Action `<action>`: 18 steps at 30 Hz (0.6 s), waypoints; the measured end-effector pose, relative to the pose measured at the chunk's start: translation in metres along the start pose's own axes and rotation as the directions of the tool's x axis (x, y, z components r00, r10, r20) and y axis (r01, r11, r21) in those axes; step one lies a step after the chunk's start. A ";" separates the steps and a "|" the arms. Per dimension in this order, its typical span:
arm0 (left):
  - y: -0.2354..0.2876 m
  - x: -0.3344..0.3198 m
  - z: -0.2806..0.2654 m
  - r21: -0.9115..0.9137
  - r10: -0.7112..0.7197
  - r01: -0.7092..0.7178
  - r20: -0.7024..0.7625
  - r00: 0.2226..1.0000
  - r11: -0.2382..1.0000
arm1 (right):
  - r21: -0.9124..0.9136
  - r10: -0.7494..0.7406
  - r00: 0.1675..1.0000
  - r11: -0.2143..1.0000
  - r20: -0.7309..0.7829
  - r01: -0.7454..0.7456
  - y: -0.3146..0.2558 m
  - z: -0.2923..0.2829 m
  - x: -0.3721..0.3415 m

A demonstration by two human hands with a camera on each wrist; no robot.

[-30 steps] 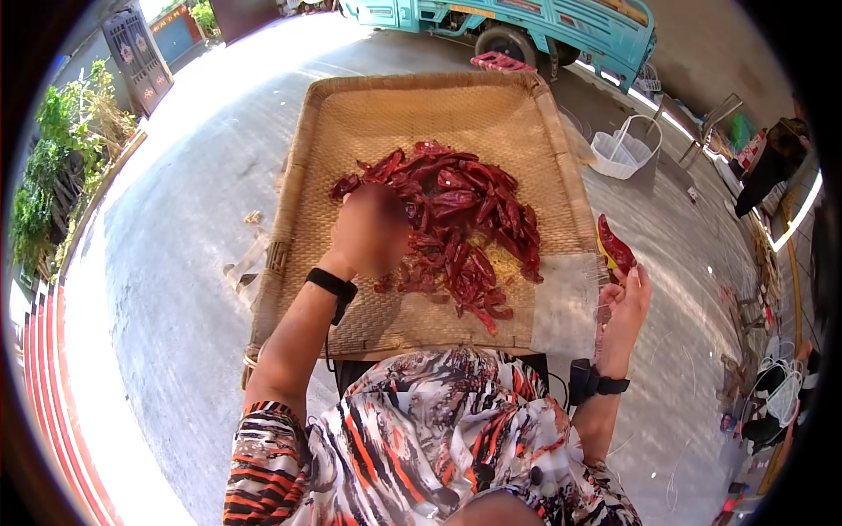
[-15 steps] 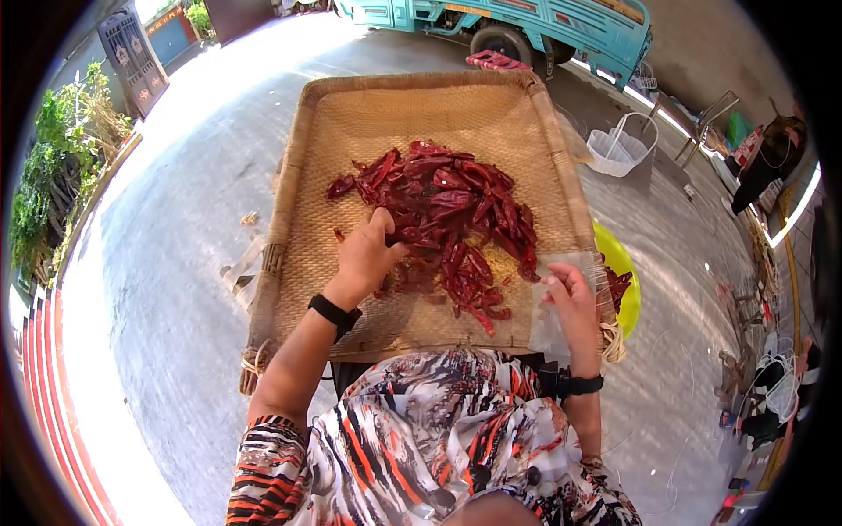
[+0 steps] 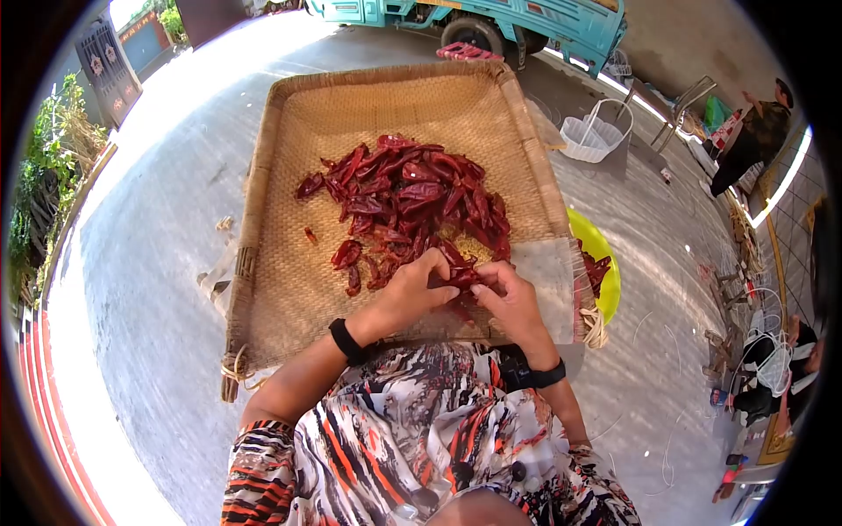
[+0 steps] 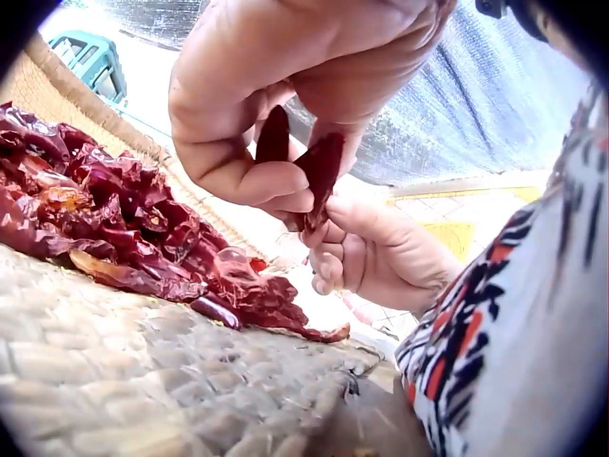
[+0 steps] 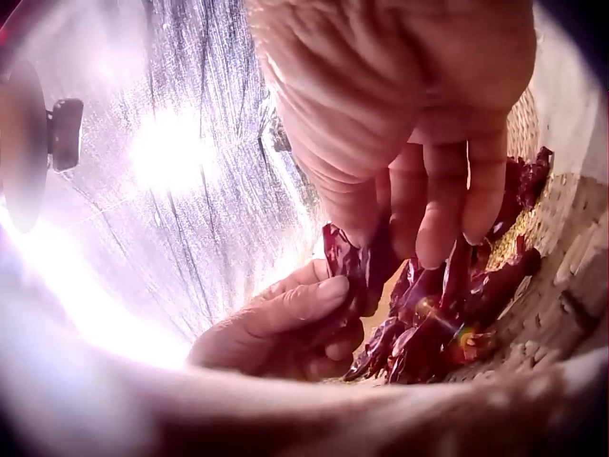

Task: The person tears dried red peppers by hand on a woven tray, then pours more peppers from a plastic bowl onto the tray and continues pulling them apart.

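Note:
Both hands meet over the near part of a woven tray (image 3: 333, 96), between the chili pile and the patterned shirt. A dried red chili (image 4: 322, 173) is pinched between the fingers and thumb of my left hand (image 3: 405, 296). From the other side my right hand (image 3: 516, 305) pinches the same chili, as the right wrist view shows with its wrinkled skin (image 5: 348, 268) between both thumbs. Just beyond the hands lies a heap of dried red chilies (image 3: 408, 188), with yellow seeds (image 3: 481, 251) scattered among them.
A yellow-green basin (image 3: 607, 230) holding chilies (image 3: 595, 270) stands beyond the tray's right edge. A white basket (image 3: 589, 138) sits on the concrete farther right. A turquoise cargo vehicle (image 3: 561, 37) stands behind. At the far right is another person (image 3: 759, 131).
My right hand has come in from beside the tray, bringing a chili over it. The left hand has left the heap and moved right, so both hands now hold the chili.

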State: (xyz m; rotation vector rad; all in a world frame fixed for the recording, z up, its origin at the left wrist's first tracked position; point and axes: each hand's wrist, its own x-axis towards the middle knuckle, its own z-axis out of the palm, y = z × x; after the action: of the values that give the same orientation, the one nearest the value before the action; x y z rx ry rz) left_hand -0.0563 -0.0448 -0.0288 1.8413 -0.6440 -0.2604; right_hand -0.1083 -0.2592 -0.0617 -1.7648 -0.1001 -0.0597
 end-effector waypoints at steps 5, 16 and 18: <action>-0.008 0.000 0.000 -0.170 -0.080 0.093 0.080 0.994 0.981 | 0.166 0.076 0.995 0.982 0.069 -0.087 -0.002 -0.003 -0.001; -0.019 0.001 -0.004 -0.330 -0.145 0.121 -0.048 0.988 0.936 | 0.232 0.075 0.786 0.969 -0.614 0.089 -0.006 -0.092 -0.003; -0.004 -0.001 -0.002 -0.282 -0.197 0.174 -0.055 0.979 0.943 | 0.188 0.079 0.669 0.978 -0.739 0.092 -0.009 -0.098 -0.009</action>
State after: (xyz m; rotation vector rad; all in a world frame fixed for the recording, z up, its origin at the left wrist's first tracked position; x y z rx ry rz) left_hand -0.0544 -0.0416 -0.0317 1.6335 -0.3551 -0.3772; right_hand -0.1168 -0.3535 -0.0349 -1.4017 0.4781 -0.7547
